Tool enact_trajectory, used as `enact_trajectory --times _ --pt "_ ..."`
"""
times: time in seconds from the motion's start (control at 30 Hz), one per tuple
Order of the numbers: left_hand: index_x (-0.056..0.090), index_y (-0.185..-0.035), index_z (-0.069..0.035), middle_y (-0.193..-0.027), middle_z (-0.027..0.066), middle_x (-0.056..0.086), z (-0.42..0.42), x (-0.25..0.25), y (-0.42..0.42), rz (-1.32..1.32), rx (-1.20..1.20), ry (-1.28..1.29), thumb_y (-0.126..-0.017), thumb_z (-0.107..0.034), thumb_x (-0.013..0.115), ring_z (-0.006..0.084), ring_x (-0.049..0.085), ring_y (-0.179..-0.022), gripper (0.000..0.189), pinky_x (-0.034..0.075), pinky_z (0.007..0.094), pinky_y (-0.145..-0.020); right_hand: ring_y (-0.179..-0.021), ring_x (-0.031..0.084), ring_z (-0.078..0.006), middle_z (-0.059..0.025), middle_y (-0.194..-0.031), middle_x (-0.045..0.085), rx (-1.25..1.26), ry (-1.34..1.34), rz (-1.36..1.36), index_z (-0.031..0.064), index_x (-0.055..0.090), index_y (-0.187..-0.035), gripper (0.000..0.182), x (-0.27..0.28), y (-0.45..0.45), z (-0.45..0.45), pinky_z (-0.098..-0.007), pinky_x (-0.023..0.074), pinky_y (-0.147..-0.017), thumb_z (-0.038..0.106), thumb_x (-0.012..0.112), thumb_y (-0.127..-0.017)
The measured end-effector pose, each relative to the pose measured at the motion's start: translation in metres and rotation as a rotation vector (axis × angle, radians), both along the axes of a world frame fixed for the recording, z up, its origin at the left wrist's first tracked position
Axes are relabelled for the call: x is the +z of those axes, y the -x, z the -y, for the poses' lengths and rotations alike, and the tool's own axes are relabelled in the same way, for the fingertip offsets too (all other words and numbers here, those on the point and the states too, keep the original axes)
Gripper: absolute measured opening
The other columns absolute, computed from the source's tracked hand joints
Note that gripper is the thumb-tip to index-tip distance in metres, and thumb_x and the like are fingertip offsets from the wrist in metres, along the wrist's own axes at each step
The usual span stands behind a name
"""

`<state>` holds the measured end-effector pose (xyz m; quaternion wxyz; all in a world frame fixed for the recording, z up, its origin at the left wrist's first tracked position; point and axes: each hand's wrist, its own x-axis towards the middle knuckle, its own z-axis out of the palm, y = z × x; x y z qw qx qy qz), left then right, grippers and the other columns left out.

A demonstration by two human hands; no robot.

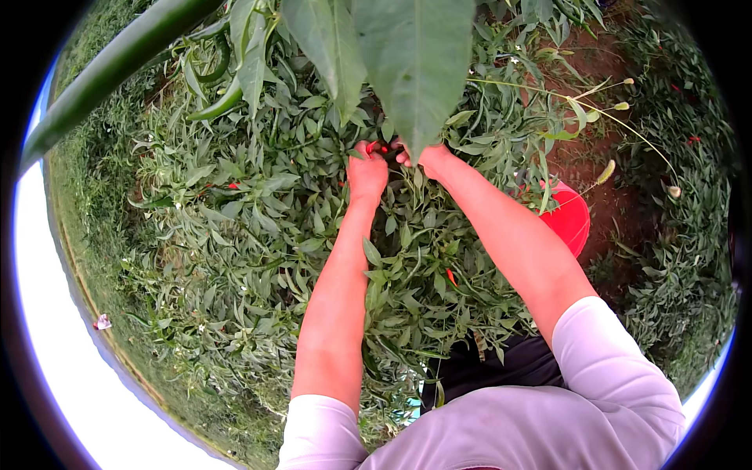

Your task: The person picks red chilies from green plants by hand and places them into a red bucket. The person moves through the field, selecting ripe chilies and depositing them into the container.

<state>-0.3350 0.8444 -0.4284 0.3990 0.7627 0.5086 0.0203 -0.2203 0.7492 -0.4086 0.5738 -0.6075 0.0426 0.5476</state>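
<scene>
Both my hands reach into dense chili pepper plants (282, 223). My left hand (368, 170) is closed around red chili peppers (372, 147), whose red tips show at its thumb and fingers. Just to the right, my right hand (427, 157) is among the leaves, its fingers curled close to the left hand's peppers and partly hidden by a large chili leaf (415, 64); whether it holds anything cannot be seen. Another red chili (451, 277) hangs lower down between my forearms, and a further one (234, 185) shows among leaves to the left.
A red bucket (567, 217) stands on the reddish soil path (623, 217) beyond my right forearm. A large green chili (111, 76) and leaves hang very near the camera. A grass stem with seed heads (606, 172) arches over the path. Another plant row (687, 258) lies at the right.
</scene>
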Motion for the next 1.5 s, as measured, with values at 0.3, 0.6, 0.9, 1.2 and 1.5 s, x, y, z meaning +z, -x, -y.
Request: enact_trajectory --times 0.3,0.6,0.9,1.2,1.5 --pt "0.065 -0.096 0.0 -0.082 0.0161 0.066 0.01 0.017 -0.005 0.071 -0.272 -0.088 -0.082 -0.012 0.068 0.033 0.062 -0.076 0.018 0.05 0.0416 -0.073 -0.074 0.06 -0.0115 -0.0057 -0.084 0.071 0.19 0.049 0.524 0.0039 0.073 -0.099 0.027 -0.068 0.014 0.003 -0.0302 0.0484 -0.067 0.003 0.062 -0.074" --pt "0.068 -0.095 0.0 -0.068 -0.0002 0.058 -0.01 0.014 -0.002 0.264 0.344 0.492 -0.088 -0.008 0.067 0.0086 0.045 -0.052 0.011 0.037 0.0272 -0.047 -0.092 0.067 -0.0256 -0.0125 -0.101 0.072 0.335 -0.026 0.596 0.0088 0.072 -0.112 0.035 -0.062 0.027 0.002 -0.0362 0.0505 -0.084 0.017 0.077 -0.078" --pt "0.057 -0.087 -0.003 -0.072 0.0017 0.054 -0.03 0.031 -0.013 0.042 0.371 0.598 -0.095 -0.013 0.059 0.0093 0.044 -0.05 0.012 0.032 0.0253 -0.042 -0.094 0.063 -0.0225 -0.0067 -0.094 0.065 0.453 -0.26 0.58 0.0061 0.072 -0.091 0.014 -0.045 0.036 -0.001 -0.0338 0.0492 -0.084 0.004 0.074 -0.078" --pt "0.053 -0.097 -0.005 -0.087 0.0073 0.054 -0.027 0.095 0.052 0.91 0.366 1.062 -0.104 -0.029 0.052 0.009 0.041 -0.054 0.025 0.035 0.0221 -0.045 -0.091 0.065 -0.03 -0.012 -0.097 0.069 0.334 0.095 0.843 0.0077 0.071 -0.096 0.013 -0.016 0.035 0.008 -0.0382 0.0504 -0.084 0.014 0.065 -0.085" --pt "0.052 -0.084 -0.008 -0.063 0.0005 0.048 -0.021 0.076 0.085 0.511 0.737 0.659 -0.096 -0.017 0.065 0.0096 0.043 -0.043 0.02 0.032 0.025 -0.036 -0.102 0.06 -0.0373 -0.016 -0.1 0.067 0.776 -0.154 1.002 0.0041 0.067 -0.102 0.021 0.012 0.048 -0.003 -0.0441 0.0495 -0.089 0.016 0.062 -0.085"
